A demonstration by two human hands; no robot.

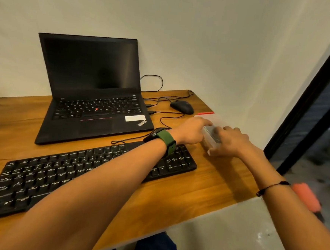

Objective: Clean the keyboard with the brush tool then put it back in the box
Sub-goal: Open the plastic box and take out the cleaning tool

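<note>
Nearest the camera, two bare forearms reach forward over the wooden table (204,189). A black full-size keyboard (73,175) lies flat on the table, angled, its right end passing under the left forearm. The left wrist carries a watch with a green strap (165,142); the right wrist carries a thin black cord bracelet (271,187).

Both hands meet at the table's right edge, beyond the keyboard's right end. The left hand (192,130) has its fingers curled onto the near-left side of a small clear plastic box (211,133) with a grey item visible inside; the contents are blurred and cannot be identified. The right hand (231,143) grips the same box from the right, fingers bent over its top, thumb low at the near side. Just behind the box lies a clear piece with a red strip (205,113); what it is cannot be told.

Farther back, a black wired mouse (181,106) sits on the table, its cable looping towards an open black laptop (95,99) with a dark screen, standing behind the keyboard near the pale wall (206,39).
</note>
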